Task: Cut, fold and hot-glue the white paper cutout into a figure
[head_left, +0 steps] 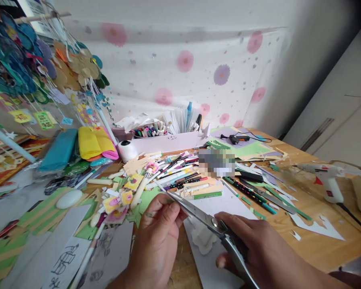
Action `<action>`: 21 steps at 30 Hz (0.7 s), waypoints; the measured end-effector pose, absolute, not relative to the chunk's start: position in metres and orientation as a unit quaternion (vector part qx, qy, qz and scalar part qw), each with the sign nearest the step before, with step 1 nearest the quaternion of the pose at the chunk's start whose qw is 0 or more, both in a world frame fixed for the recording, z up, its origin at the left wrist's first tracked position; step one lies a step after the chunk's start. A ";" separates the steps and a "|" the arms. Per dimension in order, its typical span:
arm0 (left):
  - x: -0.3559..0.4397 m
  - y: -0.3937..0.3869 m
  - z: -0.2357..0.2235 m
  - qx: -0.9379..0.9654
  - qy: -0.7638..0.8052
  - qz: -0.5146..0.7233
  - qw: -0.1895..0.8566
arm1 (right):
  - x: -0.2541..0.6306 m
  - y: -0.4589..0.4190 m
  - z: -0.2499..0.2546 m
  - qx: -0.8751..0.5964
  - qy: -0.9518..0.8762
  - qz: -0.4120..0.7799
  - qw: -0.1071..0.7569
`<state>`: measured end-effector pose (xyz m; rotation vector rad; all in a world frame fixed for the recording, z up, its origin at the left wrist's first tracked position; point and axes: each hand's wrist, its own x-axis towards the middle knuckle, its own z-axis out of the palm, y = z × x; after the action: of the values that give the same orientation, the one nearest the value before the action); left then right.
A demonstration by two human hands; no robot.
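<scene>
My right hand [258, 243] grips a pair of metal scissors [202, 216] by the handles, the blades pointing up and left. At the blades, my left hand [158, 239] is closed in a pinch of thumb and fingers. What it pinches is too small and too hidden to name. Below the scissors, a pale flower-shaped cutout [202, 240] lies on a white sheet [195, 263]. Marker pens [207, 195] and paper scraps crowd the area just beyond my hands. Left of my left hand are a small pink-and-yellow paper craft [118, 200] and a drawing on white paper [62, 261].
A white glue gun [331, 182] with a cord stands at the right, a black one [239, 139] at the back. Behind the clutter sits a white box [168, 142] of pens. Hanging crafts [84, 66] and coloured crepe paper [94, 142] are at left.
</scene>
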<state>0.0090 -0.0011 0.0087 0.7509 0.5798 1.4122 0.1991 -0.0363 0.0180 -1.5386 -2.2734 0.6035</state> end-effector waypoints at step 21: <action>0.008 -0.002 0.014 0.323 0.250 0.616 0.674 | 0.199 -0.035 0.031 -0.503 -0.779 0.317 0.197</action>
<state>0.0085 -0.0017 0.0138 0.7267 0.5619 1.3860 0.1990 -0.0354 0.0315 -1.4084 -2.1823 0.8890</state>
